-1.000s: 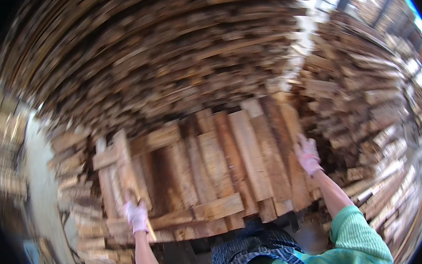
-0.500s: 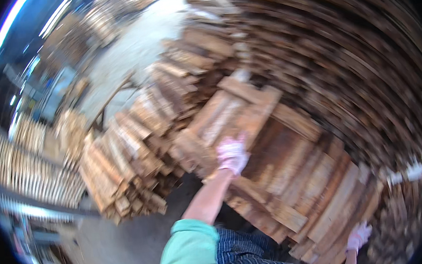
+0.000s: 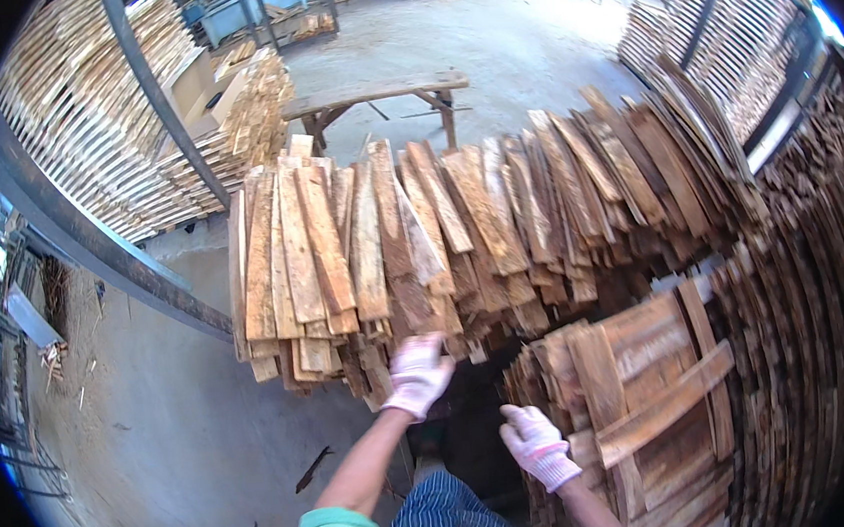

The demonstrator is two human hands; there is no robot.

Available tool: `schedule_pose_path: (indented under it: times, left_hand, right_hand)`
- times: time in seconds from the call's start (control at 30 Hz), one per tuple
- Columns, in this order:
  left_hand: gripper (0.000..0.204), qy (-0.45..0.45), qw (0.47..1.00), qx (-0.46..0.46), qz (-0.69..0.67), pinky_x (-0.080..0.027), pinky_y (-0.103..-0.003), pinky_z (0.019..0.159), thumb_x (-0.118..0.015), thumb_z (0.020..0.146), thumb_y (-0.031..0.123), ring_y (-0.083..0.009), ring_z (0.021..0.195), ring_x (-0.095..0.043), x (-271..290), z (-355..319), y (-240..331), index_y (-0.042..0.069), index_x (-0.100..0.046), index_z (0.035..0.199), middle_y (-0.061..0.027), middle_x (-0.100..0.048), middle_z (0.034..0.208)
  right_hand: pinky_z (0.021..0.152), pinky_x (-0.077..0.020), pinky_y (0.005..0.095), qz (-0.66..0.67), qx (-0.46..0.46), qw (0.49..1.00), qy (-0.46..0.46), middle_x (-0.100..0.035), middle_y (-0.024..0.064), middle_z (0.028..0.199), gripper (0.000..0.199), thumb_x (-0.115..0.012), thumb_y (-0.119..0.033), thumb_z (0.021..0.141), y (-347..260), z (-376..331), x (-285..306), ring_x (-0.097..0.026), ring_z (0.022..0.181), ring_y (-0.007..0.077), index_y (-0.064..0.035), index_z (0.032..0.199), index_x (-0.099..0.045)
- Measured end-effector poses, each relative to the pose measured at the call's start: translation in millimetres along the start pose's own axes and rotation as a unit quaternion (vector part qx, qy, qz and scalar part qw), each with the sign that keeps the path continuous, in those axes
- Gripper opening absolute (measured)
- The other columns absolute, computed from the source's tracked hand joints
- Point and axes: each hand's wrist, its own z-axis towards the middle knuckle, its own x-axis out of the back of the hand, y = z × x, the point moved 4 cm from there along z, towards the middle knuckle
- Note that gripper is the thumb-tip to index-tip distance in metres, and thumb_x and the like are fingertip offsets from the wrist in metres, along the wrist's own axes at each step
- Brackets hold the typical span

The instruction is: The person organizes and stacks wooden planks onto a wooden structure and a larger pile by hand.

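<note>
My left hand [image 3: 417,372], in a white work glove, reaches up to the lower ends of a big stack of rough wooden planks [image 3: 390,246] and touches their front edge; I cannot tell whether it grips one. My right hand [image 3: 536,444], also gloved, hangs with loosely curled fingers beside a lower pile of planks [image 3: 644,395] on the right. It holds nothing. A green sleeve and striped dark cloth show at the bottom edge.
A wooden bench [image 3: 377,95] stands on the concrete floor [image 3: 158,457] beyond the stack. More plank stacks [image 3: 99,131] fill racks at left, back right and far right. A dark steel beam [image 3: 91,262] runs diagonally at left. A small dark scrap [image 3: 311,468] lies on the floor.
The view has swung round from the plank wall to the stack and the yard. My left hand went from the planks at centre to the stack's lower edge; my right hand rose into view.
</note>
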Motion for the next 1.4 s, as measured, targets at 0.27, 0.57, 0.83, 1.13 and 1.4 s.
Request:
schedule_pose_path:
  times: [0.27,0.57,0.83,1.13,1.4]
  left_hand:
    - [0.083,0.054,0.845,0.442,0.295,-0.018,-0.062,0.12,-0.054,0.093,0.066,-0.049,0.148,-0.023,108,52,-299,0.011,-0.04,0.154,-0.0298,-0.029,0.16]
    - [0.108,0.003,0.788,0.539,0.298,-0.026,-0.062,0.114,-0.066,0.078,0.076,-0.0494,0.138,-0.036,113,76,-340,0.012,-0.03,0.157,-0.0325,-0.035,0.151]
    - [0.107,0.232,0.84,0.485,-0.076,-0.036,-0.047,0.115,-0.08,0.082,0.047,-0.0421,0.134,-0.045,101,52,-364,0.017,-0.017,0.162,-0.0295,-0.041,0.144]
    - [0.094,0.012,0.848,0.528,0.042,-0.047,-0.052,0.104,-0.08,0.079,0.051,-0.0454,0.129,-0.05,116,88,-319,0.0,-0.04,0.147,-0.0272,-0.047,0.141]
    - [0.11,-0.075,0.841,0.536,0.011,-0.039,-0.055,0.112,-0.08,0.08,0.048,-0.0518,0.137,-0.039,69,120,-279,0.003,-0.015,0.158,-0.0345,-0.033,0.152]
  right_hand:
    - [0.089,-0.0518,0.0537,-0.193,0.029,0.978,-0.075,-0.063,0.0226,0.113,0.042,-0.058,-0.039,0.097,-30,304,-125,-0.063,0.104,0.0432,-0.0143,0.131,-0.056]
    - [0.109,-0.0354,0.0618,-0.28,-0.246,0.927,-0.039,-0.042,0.0289,0.145,0.105,-0.074,-0.063,0.08,-81,447,-197,-0.045,0.132,0.0494,-0.0225,0.162,-0.021]
    - [0.104,-0.0463,0.05,-0.17,-0.29,0.942,-0.028,-0.04,0.0303,0.146,0.093,-0.079,-0.049,0.082,-83,460,-189,-0.055,0.123,0.0475,-0.0137,0.157,-0.036]
    - [0.091,-0.0487,0.039,0.103,-0.213,0.963,-0.134,-0.068,0.0186,0.114,0.058,-0.075,-0.033,0.092,-30,473,-162,-0.064,0.102,0.0291,0.0037,0.132,-0.055]
    - [0.111,-0.0443,0.043,0.004,-0.269,0.953,-0.139,-0.051,0.0258,0.147,0.097,-0.08,-0.051,0.082,-54,468,-200,-0.05,0.136,0.0386,0.0019,0.152,-0.038]
